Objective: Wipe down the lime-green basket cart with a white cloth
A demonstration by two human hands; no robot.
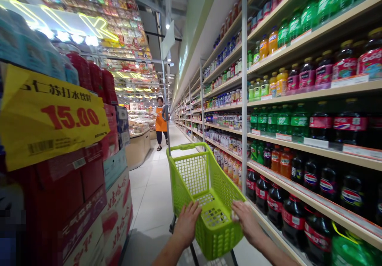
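Note:
A lime green plastic shopping cart (191, 178) stands in the supermarket aisle in front of me, its basket holding nothing visible. My left hand (186, 221) is curled over the near rim of the basket on the left. My right hand (246, 218) grips the near rim on the right, and something small and white shows under its fingers. Both forearms reach in from the bottom edge.
Shelves of soda and drink bottles (298, 123) run along the right. Stacked red cartons with a yellow 15.00 price sign (50, 117) stand on the left. A person in an orange apron (161, 123) stands far down the tiled aisle floor (152, 190).

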